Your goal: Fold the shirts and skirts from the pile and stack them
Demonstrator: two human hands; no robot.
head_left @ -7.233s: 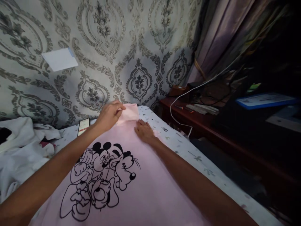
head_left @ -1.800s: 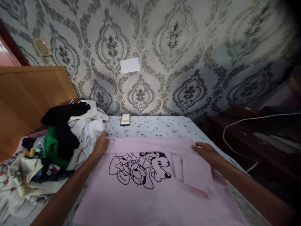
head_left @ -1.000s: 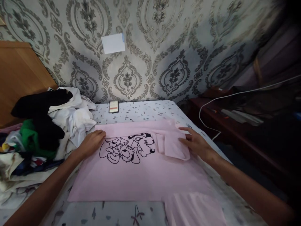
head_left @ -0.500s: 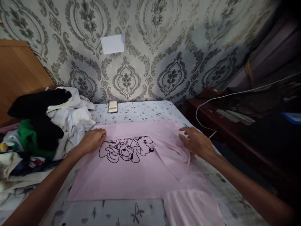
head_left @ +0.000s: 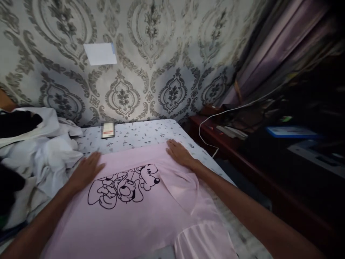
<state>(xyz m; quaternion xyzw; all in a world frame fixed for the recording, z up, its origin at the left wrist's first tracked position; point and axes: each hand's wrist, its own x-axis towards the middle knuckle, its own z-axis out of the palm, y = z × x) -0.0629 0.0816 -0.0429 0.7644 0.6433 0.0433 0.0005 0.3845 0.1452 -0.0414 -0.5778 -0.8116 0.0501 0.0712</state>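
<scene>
A pink T-shirt (head_left: 118, 226) with a black cartoon line print lies spread on the patterned sheet (head_left: 140, 133). Its far side is folded over, covering part of the print. My left hand (head_left: 87, 167) rests flat at the far left corner of the shirt, fingers stretched out. At the far right corner, my right hand (head_left: 179, 153) lies palm down on the cloth, also with fingers extended. Loose folds gather below my right hand, and one sleeve (head_left: 206, 239) hangs toward me at the lower right.
Piled white and black clothes (head_left: 51, 158) stand at the left. A small card-like item (head_left: 108, 130) lies near the wall. To the right are a dark red table (head_left: 231, 151), a white cable (head_left: 201, 131) and a blue-edged object (head_left: 289, 132). A white sheet (head_left: 101, 54) is on the wallpaper.
The view has turned right and moved closer. My right hand has gone from curled fingers beside the shirt's edge to lying flat on the far right corner. My left hand has flattened too.
</scene>
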